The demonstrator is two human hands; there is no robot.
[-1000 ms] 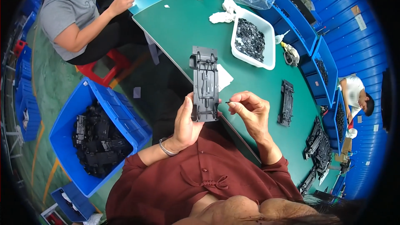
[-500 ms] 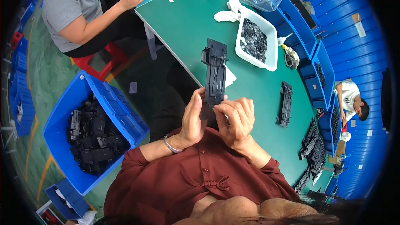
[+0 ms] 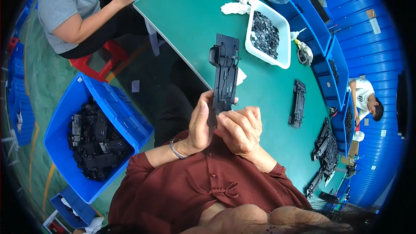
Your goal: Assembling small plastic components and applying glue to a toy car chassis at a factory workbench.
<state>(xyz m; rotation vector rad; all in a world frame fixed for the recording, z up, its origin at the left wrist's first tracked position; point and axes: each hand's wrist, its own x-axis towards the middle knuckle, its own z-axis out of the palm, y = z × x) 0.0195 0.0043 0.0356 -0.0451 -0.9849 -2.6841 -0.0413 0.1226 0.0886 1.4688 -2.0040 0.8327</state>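
Observation:
A long black molded plastic part (image 3: pixel 225 71) stands upright before me, its far end raised above the green table. My left hand (image 3: pixel 200 123) grips its lower left side, the thumb along the edge and a fingertip showing past the right side. Curled fingers of my right hand (image 3: pixel 242 130) pinch together at the part's lower end; whatever lies between them is hidden. Another black plastic part (image 3: pixel 297 104) of similar shape lies on the table to the right. Several more form a black pile (image 3: pixel 326 149) farther toward the near right.
A white tub (image 3: pixel 284 60) of small black pieces stands on the green table (image 3: pixel 190 21), beside white gloves (image 3: pixel 236 8). At my left, a blue crate (image 3: pixel 60 147) holds black parts. Blue bins (image 3: pixel 318 84) line the right edge. A co-worker (image 3: pixel 71 13) sits at far left.
My right hand has shifted slightly left along the part's lower end. The held part stays in my left hand, and the whole view has moved a little.

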